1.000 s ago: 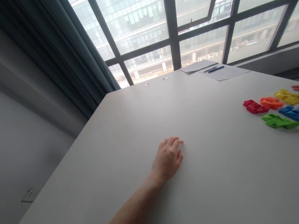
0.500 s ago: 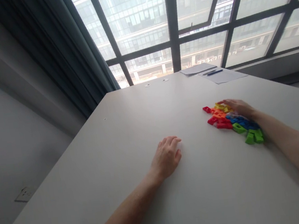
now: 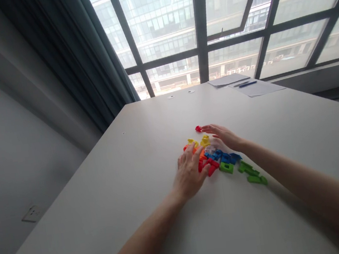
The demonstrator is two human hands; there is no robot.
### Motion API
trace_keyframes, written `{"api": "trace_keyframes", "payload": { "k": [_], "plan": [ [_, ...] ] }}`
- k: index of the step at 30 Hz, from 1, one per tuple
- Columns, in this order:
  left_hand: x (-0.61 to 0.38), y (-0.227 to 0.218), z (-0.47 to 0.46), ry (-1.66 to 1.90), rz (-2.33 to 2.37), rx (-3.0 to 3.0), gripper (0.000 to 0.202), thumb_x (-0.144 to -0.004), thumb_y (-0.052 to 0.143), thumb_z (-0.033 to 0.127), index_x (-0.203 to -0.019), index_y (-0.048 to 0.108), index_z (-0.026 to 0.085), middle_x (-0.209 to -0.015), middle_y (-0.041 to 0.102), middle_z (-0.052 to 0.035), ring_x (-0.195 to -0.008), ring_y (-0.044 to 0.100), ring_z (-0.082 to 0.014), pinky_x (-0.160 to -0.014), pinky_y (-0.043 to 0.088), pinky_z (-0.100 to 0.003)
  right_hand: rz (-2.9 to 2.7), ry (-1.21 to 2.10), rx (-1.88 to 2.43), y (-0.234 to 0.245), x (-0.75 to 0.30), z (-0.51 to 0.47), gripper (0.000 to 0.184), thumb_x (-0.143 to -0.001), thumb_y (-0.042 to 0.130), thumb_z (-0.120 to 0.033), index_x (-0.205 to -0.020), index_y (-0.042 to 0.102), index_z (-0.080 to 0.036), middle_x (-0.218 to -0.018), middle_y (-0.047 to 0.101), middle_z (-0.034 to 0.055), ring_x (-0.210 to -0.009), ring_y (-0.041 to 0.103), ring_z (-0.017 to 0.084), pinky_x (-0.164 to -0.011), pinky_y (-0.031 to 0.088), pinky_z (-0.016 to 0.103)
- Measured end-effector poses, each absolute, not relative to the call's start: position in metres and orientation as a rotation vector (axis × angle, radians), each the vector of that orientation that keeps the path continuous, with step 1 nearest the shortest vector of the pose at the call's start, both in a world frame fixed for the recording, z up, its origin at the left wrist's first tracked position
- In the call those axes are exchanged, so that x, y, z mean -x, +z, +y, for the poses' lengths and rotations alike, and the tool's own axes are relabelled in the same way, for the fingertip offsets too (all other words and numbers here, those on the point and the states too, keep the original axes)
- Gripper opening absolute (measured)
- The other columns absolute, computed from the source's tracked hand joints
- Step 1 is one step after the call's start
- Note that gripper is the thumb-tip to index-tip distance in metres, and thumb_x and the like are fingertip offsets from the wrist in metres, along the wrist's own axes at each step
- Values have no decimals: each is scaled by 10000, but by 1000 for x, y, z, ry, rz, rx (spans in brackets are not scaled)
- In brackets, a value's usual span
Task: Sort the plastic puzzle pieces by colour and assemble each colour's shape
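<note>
Several small coloured plastic blocks lie in a loose pile on the white table [image 3: 131, 166]. Over the pile's left side rests my left hand [image 3: 190, 172], fingers spread, partly hiding orange blocks [image 3: 201, 155] and red blocks [image 3: 213, 166]. My right hand [image 3: 224, 136] is at the far right side of the pile, fingers stretched out, its tips close to a lone red block [image 3: 198, 129]. Yellow blocks [image 3: 204, 140] lie between the hands. Blue blocks [image 3: 226, 158] sit below my right hand, with green blocks [image 3: 249, 169] trailing towards me.
Sheets of paper [image 3: 266, 87] and a blue pen [image 3: 247, 84] lie at the table's far right edge, beside another paper stack [image 3: 228, 79]. A dark curtain [image 3: 85, 63] hangs on the left. Behind the table is a large window [image 3: 164, 26].
My right hand and the blocks have moved left, towards the table's middle. My left hand, bare on the table before, now meets the pile. The blocks have spread somewhat.
</note>
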State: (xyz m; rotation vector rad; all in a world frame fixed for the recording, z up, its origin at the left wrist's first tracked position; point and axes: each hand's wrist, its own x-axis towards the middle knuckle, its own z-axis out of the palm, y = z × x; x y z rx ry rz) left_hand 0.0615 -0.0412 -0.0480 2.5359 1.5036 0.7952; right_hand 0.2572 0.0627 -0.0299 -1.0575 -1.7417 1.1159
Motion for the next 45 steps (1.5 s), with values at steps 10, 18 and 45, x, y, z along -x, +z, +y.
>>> {"api": "trace_keyframes", "payload": {
  "k": [10,18,45],
  "plan": [
    [-67,-54,-38,660,1650,-2570,412,-949,452,414,-1336,482,277,-1387,501,-95,-1344,381,-285,-1080,325,-506,-2304,235,1254,-64,-337,-64,582,-897,494,-465,-1445,325,-367,-1491,404,75,-1392,334,306,-1087,377,537],
    [-61,-58,-28,924,1719,-2280,492,-882,478,165,-1366,437,236,-1435,419,-130,-1358,383,-266,-1069,380,-479,-2310,167,1189,-68,-277,-52,669,-916,481,-403,-1512,195,-302,-1527,344,115,-1416,285,302,-1109,332,553],
    [-1,-35,-6,794,1371,-2441,109,-874,566,206,-943,649,212,-1202,597,-84,-1231,495,-230,-1059,394,-407,-2448,205,1173,-48,-271,-27,398,-988,360,-323,-1365,485,-306,-1444,492,55,-1323,430,260,-1104,231,552]
  ]
}}
